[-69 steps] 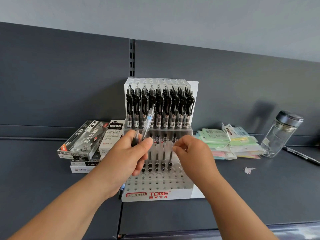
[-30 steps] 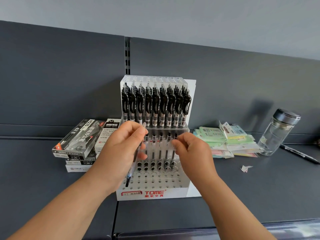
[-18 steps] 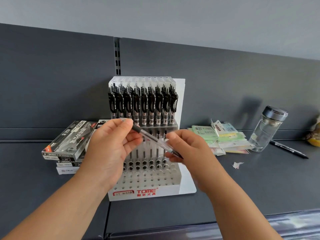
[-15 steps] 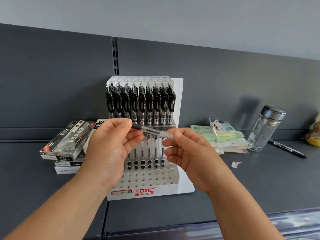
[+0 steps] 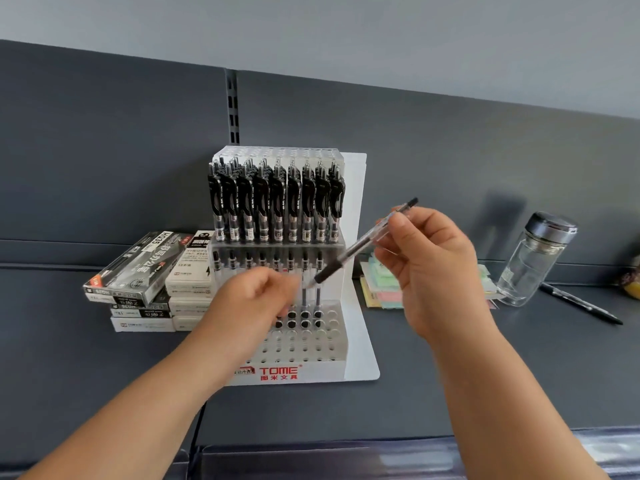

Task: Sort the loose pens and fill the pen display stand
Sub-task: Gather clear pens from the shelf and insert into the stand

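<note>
A white tiered pen display stand (image 5: pixel 313 372) stands on the dark shelf. Its upper tier is packed with black-clipped pens (image 5: pixel 277 202). A lower row holds several clear pens (image 5: pixel 304 271), and the front holes are bare. My right hand (image 5: pixel 433 268) pinches a clear pen with a black grip (image 5: pixel 360 244) to the right of the stand, tilted with its tip down-left near the lower row. My left hand (image 5: pixel 252 296) is blurred in front of the lower tier, fingers loosely curled, with nothing seen in it.
Stacked pen boxes (image 5: pixel 138 268) lie left of the stand. Pastel sticky-note packs (image 5: pixel 384 294) sit right of it, partly behind my right hand. Farther right are a glass bottle with a dark lid (image 5: pixel 533 261) and a loose black pen (image 5: pixel 581 304) on the shelf.
Both hands held the pen across the stand's front. My left hand has let go and dropped toward the lower tier; my right hand carried the pen right and tilted it tip-down.
</note>
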Motion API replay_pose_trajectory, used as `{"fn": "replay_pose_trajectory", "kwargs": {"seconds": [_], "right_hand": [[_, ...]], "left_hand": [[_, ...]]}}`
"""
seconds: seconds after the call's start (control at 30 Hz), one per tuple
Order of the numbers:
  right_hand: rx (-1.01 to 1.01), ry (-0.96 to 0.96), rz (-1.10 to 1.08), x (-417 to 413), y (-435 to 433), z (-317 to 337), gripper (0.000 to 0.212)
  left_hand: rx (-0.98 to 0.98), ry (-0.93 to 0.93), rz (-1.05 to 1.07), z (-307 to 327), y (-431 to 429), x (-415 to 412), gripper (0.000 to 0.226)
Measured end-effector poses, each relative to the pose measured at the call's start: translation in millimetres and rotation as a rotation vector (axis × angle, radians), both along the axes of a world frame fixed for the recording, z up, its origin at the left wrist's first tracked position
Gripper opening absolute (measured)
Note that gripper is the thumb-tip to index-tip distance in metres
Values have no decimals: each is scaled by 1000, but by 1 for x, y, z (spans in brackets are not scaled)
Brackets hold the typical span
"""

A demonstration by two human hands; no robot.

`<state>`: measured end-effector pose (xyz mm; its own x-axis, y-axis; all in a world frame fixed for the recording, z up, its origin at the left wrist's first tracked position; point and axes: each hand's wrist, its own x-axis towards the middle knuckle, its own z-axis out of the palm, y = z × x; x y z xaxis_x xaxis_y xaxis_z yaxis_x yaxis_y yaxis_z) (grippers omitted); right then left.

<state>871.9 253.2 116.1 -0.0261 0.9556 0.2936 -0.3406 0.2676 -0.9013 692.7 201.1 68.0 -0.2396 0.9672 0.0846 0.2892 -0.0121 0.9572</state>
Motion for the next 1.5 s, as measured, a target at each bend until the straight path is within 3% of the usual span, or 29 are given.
{"fn": "replay_pose_trajectory", "kwargs": {"seconds": [0.07,0.2,0.33,0.57,0.7,1.3,1.5], "right_hand": [[79,-142,-142,5,4,3,11],[203,-360,-247,3,8,-3,14],[211,-502,-237,-7,13,-17,10],[172,-638,-196,-20,22,-39,13],[140,-856,-204,-23,26,-58,7],[134,-881,-97,-14,32,-54,9],[234,-934,-200,-16,13,-45,9]], "left_hand": [[21,286,6,-9,-2,-4,16],[35,786,-73,-22,-8,-12,50],[35,995,-138,-31,-9,-18,70],[114,1060,-132,-39,-3,-22,64],[147,1057,-135,-40,-2,-23,59],[82,1113,-97,-38,-5,-12,58],[64,1106,-88,-30,-14,-15,63]]}}
